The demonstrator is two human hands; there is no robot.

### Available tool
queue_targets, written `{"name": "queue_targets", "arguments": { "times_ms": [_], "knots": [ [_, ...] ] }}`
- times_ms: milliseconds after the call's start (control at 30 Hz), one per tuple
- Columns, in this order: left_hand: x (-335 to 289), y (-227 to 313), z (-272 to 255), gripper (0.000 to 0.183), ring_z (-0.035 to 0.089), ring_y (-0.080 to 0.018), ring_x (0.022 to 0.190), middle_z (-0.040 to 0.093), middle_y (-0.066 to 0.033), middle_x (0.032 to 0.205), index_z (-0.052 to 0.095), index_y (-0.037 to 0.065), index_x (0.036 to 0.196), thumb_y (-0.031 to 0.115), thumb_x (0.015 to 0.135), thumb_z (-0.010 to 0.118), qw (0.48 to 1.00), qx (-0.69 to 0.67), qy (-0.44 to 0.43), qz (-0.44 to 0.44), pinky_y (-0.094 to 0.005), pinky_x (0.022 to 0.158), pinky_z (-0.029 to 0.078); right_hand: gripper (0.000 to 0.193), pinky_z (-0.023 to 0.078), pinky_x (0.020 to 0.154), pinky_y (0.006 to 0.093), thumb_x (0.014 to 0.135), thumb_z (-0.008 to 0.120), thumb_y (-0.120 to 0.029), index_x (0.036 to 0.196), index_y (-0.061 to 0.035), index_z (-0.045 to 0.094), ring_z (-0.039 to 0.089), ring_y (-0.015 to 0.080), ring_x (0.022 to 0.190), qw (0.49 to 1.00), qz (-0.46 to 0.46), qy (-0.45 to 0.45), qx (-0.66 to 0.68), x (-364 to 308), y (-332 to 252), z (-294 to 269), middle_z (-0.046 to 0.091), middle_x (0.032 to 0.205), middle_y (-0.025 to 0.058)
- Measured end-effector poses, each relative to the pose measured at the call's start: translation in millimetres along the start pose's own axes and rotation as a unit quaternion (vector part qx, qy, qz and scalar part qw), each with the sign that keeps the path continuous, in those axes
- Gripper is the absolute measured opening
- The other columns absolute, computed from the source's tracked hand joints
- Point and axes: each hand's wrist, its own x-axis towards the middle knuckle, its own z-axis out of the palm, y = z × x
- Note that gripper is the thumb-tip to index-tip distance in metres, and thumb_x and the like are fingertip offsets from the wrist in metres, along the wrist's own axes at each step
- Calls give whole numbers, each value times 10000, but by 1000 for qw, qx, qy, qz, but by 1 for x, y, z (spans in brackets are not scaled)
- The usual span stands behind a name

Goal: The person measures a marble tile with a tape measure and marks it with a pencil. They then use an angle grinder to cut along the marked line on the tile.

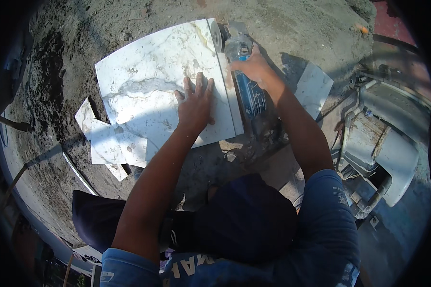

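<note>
A large white tile (148,71) with grey marbled veins lies on the dusty ground in front of me. My left hand (195,106) rests flat on its right part, fingers spread. A blue angle grinder (250,95) is gripped near its head by my right hand (255,67). The grinder's round cutting disc (217,36) stands at the tile's top right edge; whether it is spinning I cannot tell. Along the tile's right side runs a thin straight line, with a narrow strip (231,95) to the right of it.
Broken white tile pieces (105,141) lie at the left, and another tile offcut (314,88) lies right of my forearm. A worn grey chair-like object with a metal frame (376,138) stands at the right. Sandy soil (67,28) surrounds the tile.
</note>
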Motion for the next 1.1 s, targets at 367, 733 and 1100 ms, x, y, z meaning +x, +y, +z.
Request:
{"name": "queue_targets", "arguments": {
  "times_ms": [367,733,1100],
  "knots": [
    [-1,-4,-3,1295,215,-469,1504,186,-137,1671,232,195,1609,413,559,958,1000,3,8,2,-708,1114,344,1226,589,768,412,616,914,-256,1529,75,167,665,295,1054,996,-46,59,38,72,-65,0,595,1281,264],
    [3,15,-16,1228,217,-384,1534,274,-116,1653,328,238,1585,542,551,919,960,115,49,249,-618,1234,191,732,576,590,321,986,421,-714,1190,-38,611,681,166,695,880,-67,-47,467,-80,55,-80,694,884,92],
    [7,5,-6,1062,322,-243,1494,493,-88,1476,551,109,1407,763,592,739,897,209,3,389,-550,1276,82,798,576,571,343,963,330,-782,1107,-50,615,690,195,663,831,-27,30,555,-195,190,-58,689,825,106]
  ]
}}
